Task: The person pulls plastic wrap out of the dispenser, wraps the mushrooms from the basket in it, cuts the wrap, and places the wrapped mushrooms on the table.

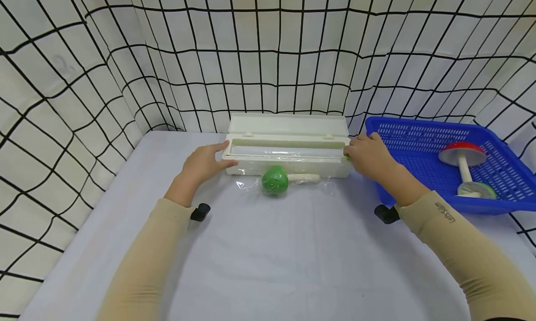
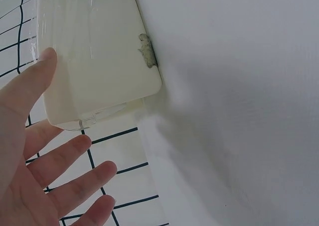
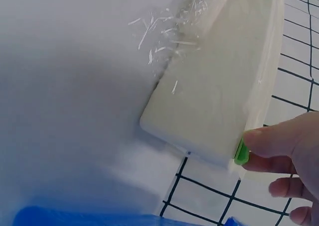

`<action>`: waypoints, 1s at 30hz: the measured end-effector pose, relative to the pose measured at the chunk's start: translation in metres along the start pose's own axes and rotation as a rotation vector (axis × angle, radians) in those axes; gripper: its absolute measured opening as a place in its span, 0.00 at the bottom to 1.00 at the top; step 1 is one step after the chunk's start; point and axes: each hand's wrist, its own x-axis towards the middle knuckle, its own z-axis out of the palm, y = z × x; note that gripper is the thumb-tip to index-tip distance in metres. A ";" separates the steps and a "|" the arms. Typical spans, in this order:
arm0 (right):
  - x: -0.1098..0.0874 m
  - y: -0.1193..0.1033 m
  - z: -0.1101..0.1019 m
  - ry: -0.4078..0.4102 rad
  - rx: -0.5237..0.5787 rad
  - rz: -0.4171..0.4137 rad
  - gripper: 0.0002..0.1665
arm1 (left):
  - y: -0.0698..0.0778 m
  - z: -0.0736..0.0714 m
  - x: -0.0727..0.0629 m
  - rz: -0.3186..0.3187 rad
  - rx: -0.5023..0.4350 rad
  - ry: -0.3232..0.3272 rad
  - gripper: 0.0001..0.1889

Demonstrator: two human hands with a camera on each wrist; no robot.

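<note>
A white cling film dispenser stands on the table with its lid up and a roll of clear film inside. At its left end my left hand grips the corner, thumb on the front edge; in the left wrist view the other fingers spread behind. My right hand pinches a small green slide cutter at the right end, between thumb and index finger. Clear film drapes down the front over a maraca-like toy with a green ball and white handle.
A blue basket stands at the right, close to my right forearm. Inside are a red-domed piece with a white stem and a green-edged piece. Black wire mesh fences the table's back and sides.
</note>
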 end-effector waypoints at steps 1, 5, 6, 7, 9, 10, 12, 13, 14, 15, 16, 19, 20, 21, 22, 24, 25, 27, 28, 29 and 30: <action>0.000 -0.001 0.002 0.023 0.013 0.003 0.07 | 0.000 0.000 0.000 0.004 -0.004 0.003 0.43; 0.002 -0.011 0.008 0.132 0.049 -0.022 0.12 | -0.001 -0.001 0.000 0.037 -0.029 0.015 0.43; 0.003 -0.015 0.009 0.154 0.060 -0.036 0.14 | -0.001 -0.002 0.000 0.043 -0.040 0.020 0.44; 0.004 -0.019 0.009 0.171 0.070 -0.052 0.15 | -0.002 -0.002 -0.001 0.050 -0.051 0.026 0.44; 0.007 -0.028 0.011 0.190 0.081 -0.075 0.18 | -0.003 -0.003 -0.002 0.062 -0.069 0.040 0.44; 0.009 -0.032 0.011 0.190 0.085 -0.078 0.19 | -0.003 -0.004 -0.003 0.068 -0.077 0.049 0.45; 0.011 -0.038 0.012 0.182 0.078 -0.068 0.19 | -0.004 -0.004 -0.003 0.082 -0.085 0.066 0.44; 0.012 -0.040 0.012 0.179 0.071 -0.059 0.19 | -0.003 -0.005 -0.003 0.090 -0.083 0.075 0.43; 0.012 -0.041 0.012 0.181 0.063 -0.049 0.18 | -0.003 -0.005 -0.003 0.099 -0.078 0.088 0.43; 0.012 -0.042 0.013 0.189 0.056 -0.040 0.16 | -0.002 -0.005 -0.003 0.109 -0.071 0.104 0.42; 0.012 -0.042 0.013 0.206 0.051 -0.036 0.14 | -0.002 -0.004 -0.003 0.117 -0.069 0.121 0.40; 0.012 -0.042 0.017 0.296 0.055 -0.054 0.06 | 0.000 -0.004 -0.005 0.143 -0.066 0.173 0.33; 0.012 -0.041 0.018 0.326 0.062 -0.064 0.04 | 0.000 -0.004 -0.006 0.153 -0.072 0.182 0.30; 0.012 -0.041 0.019 0.350 0.071 -0.073 0.04 | 0.001 -0.004 -0.006 0.159 -0.084 0.181 0.26; 0.012 -0.041 0.020 0.370 0.080 -0.083 0.04 | 0.001 -0.004 -0.007 0.162 -0.104 0.172 0.23; 0.011 -0.040 0.022 0.384 0.093 -0.094 0.05 | 0.003 -0.004 -0.007 0.162 -0.160 0.117 0.19; 0.011 -0.040 0.022 0.383 0.098 -0.094 0.05 | 0.003 -0.004 -0.007 0.154 -0.197 0.080 0.17; 0.010 -0.040 0.023 0.374 0.115 -0.092 0.06 | 0.005 -0.005 -0.007 0.130 -0.281 0.007 0.15; 0.009 -0.040 0.023 0.367 0.128 -0.088 0.06 | 0.006 -0.005 -0.007 0.121 -0.328 -0.029 0.15; 0.008 -0.039 0.023 0.357 0.139 -0.082 0.06 | 0.008 -0.006 -0.008 0.114 -0.377 -0.063 0.16; 0.007 -0.039 0.024 0.350 0.153 -0.076 0.06 | 0.009 -0.006 -0.008 0.111 -0.417 -0.090 0.16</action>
